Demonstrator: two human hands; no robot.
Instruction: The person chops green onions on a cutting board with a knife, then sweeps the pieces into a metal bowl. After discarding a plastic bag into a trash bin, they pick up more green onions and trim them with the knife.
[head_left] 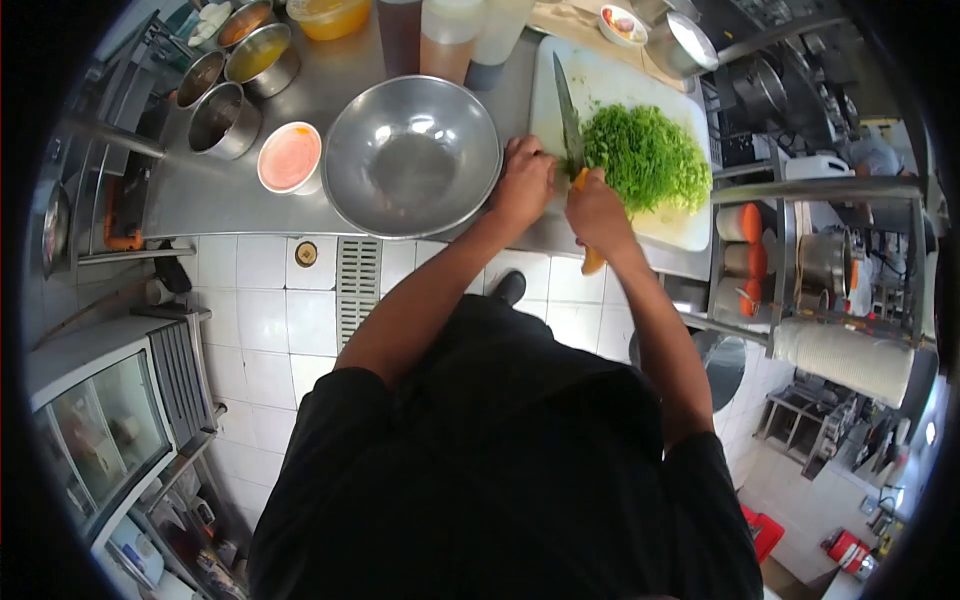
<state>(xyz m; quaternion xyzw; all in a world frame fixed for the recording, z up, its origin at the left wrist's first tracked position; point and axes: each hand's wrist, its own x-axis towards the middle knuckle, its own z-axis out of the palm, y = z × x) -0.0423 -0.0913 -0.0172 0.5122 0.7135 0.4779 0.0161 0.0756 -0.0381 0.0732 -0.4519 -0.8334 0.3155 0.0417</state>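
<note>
The right grip (600, 213) is clamped round the yellow-handled knife (568, 115), blade beside chopped greens (645, 150) on the white board (692, 235), at the front edge of the counter (235, 205); whether the curled left grip (525, 182) holds anything, I can't tell.

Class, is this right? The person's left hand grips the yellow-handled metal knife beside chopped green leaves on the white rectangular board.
No: the head view shows the right hand, not the left hand, gripping the yellow-handled knife beside green leaves on the white board.

I log the bowl (412, 165) left of the cutting board (630, 80). On it, greens (640, 150) lie right of the knife (568, 115).
</note>
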